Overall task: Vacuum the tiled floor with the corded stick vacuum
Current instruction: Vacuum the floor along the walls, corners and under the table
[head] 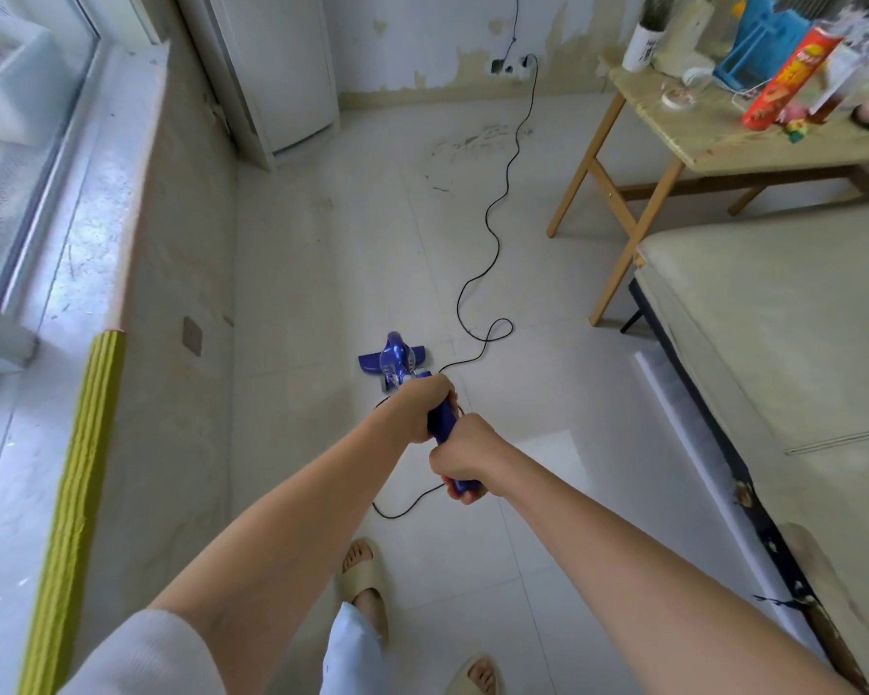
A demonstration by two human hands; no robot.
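Daylight enters through a window [16,143] on the left. A wooden table [723,143] stands by the peeling wall [422,37], near a bed [783,318].

Bare forearms, both uncovered from elbow to wrist. White ribbed sleeve [141,654] pushed up at the left elbow, soft knit with fine vertical lines. Pale blue trouser leg [349,649], loose and slightly creased. Beige moulded slide sandals: one [365,584] with a broad single strap and open toe, the other [475,677] partly cut by the bottom edge. No rings, watch or bracelet visible.
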